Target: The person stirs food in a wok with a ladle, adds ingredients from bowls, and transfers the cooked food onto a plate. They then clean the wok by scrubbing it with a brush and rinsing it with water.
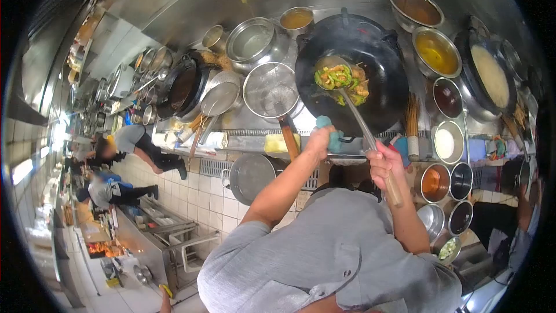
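A large black wok (379,61) sits on the range in front of me. My left hand (321,142) is closed round a blue-green cloth (328,130) at the wok's near edge; the wok's handle there is mostly hidden. My right hand (386,165) grips the handle of a long metal ladle (360,117), whose bowl is over the left part of the wok. In the bowl lie green and yellowish pieces of food (334,76). More food (359,90) rests in the wok beside and below the ladle.
A wire strainer (271,90) and a steel pot (252,40) stand left of the wok. A bowl of yellow liquid (437,52), sauce containers (434,181) and a bamboo brush (413,122) are on the right. Two people (124,139) are at the far left; another person's arm (524,208) shows at right.
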`<state>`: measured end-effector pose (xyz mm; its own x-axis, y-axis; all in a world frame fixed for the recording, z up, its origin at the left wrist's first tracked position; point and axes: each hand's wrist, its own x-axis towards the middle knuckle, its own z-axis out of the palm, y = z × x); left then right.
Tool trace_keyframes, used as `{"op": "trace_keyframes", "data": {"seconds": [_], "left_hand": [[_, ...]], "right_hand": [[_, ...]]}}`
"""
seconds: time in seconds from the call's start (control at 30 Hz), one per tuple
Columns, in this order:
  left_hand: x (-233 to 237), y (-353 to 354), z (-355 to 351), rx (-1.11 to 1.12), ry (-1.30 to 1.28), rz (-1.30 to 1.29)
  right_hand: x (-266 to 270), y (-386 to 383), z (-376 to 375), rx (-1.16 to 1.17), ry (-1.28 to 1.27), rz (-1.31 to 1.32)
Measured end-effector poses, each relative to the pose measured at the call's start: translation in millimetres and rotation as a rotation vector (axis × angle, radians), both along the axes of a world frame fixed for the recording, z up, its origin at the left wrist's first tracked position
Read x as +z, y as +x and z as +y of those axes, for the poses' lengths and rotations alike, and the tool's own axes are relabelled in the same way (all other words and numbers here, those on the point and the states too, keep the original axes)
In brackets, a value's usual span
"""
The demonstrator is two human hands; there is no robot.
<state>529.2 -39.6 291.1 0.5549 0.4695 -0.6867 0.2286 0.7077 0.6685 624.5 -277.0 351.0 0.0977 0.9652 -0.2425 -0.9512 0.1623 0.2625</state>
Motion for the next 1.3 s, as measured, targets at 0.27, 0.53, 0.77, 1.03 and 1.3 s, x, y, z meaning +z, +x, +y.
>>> {"op": "trace_keyframes", "data": {"seconds": [0.27, 0.53, 0.77, 1.03, 1.3], "left_hand": [[-25, -13, -12, -0.064, -0.211, -0.097], [-24, -19, -22, -0.078, -0.272, 0.000], [-16, -18, -18, -0.084, -0.282, -0.022], [-28, -15, 9, -0.247, -0.378, -0.032], [-50, -24, 30, -0.354, -0.448, -0.021]], "right_hand": [[27, 10, -46, -0.142, -0.288, -0.386], [37, 12, -86, -0.240, -0.488, -0.678], [37, -16, -92, -0.248, -0.468, -0.706], [32, -94, -33, -0.379, -0.550, -0.583], [40, -157, 42, -0.517, -0.669, -0.599]]}}
